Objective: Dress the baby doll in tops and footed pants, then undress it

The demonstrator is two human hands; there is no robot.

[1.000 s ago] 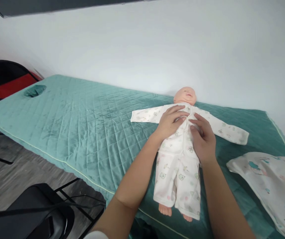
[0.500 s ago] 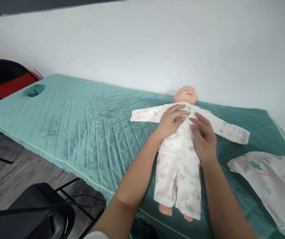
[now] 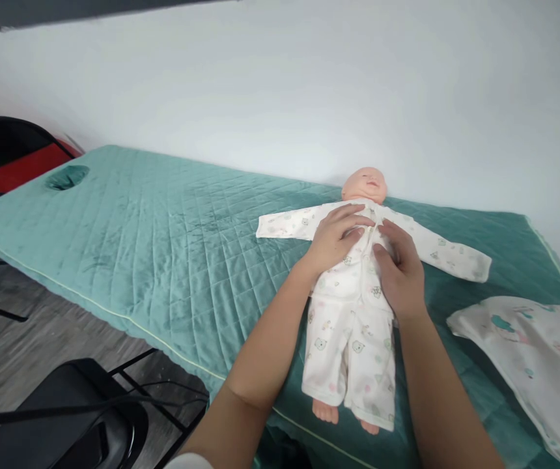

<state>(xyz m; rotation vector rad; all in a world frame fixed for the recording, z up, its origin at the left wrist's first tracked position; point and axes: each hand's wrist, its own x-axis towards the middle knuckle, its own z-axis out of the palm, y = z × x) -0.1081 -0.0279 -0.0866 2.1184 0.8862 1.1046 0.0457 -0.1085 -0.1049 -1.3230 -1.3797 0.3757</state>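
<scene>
A baby doll (image 3: pixel 364 185) lies on its back, its head toward the wall and its feet toward me. It wears a white printed top (image 3: pixel 443 253) with both sleeves spread wide, and matching trousers (image 3: pixel 329 345). My left hand (image 3: pixel 339 238) rests open on the left side of the doll's chest, fingers stretched toward the front opening. On the other side of the chest, my right hand (image 3: pixel 400 268) lies with its fingers bent but apart, thumb over the top. The fingertips of both hands are near the top's middle seam.
A green quilted cover (image 3: pixel 177 241) with a round hole at its far left end spreads over the bed. A white printed cloth (image 3: pixel 534 352) lies at the right. Black chairs (image 3: pixel 60 417) stand on the floor at the left, and a pale wall (image 3: pixel 280 91) runs behind.
My right hand's fingers have bent a little more and drawn slightly back on the chest. My left hand and the doll stay almost the same.
</scene>
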